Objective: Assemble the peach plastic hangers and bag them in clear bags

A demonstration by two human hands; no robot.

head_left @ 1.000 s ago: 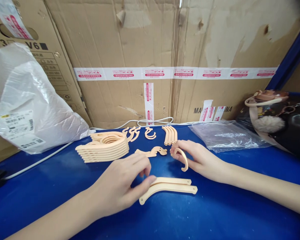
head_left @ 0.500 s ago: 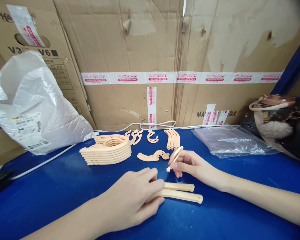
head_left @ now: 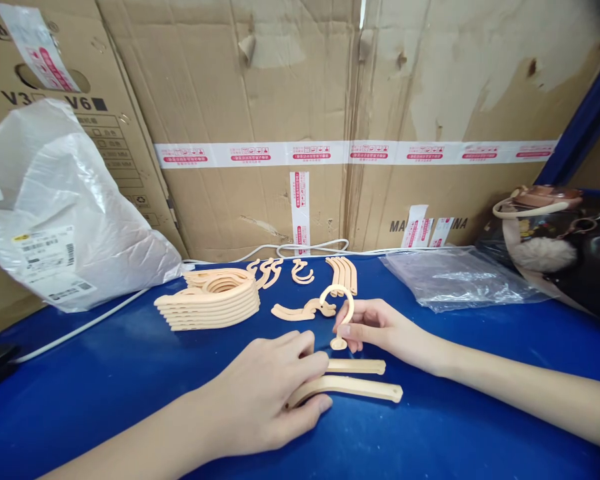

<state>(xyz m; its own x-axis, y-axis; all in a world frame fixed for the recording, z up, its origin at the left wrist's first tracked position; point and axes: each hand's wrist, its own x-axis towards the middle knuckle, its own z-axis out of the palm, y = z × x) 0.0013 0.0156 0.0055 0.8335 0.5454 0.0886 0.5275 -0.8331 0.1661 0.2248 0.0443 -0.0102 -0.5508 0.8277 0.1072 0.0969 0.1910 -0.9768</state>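
Note:
My left hand is closed around the inner ends of two long beige hanger arms, which stick out to the right just above the table. Its fingers hide where the two arms meet. Pinched between the thumb and fingers of my right hand is a curved beige hanger hook, its round foot pointing down, apart from the arms. Just behind the hook lies a wavy beige hanger piece. Several loose hooks, another pair of hooks and a row of short curved arms lie farther back.
A neat stack of beige hanger parts stands left of centre on the blue table. Behind it slumps a white plastic bag. A clear plastic bag and a dark bag lie right. Cardboard and a white cable border the back.
My right hand has turned the hook, so its curve now shows from the side with the foot downward. My left hand keeps hold of the hanger arms; the view has shifted slightly.

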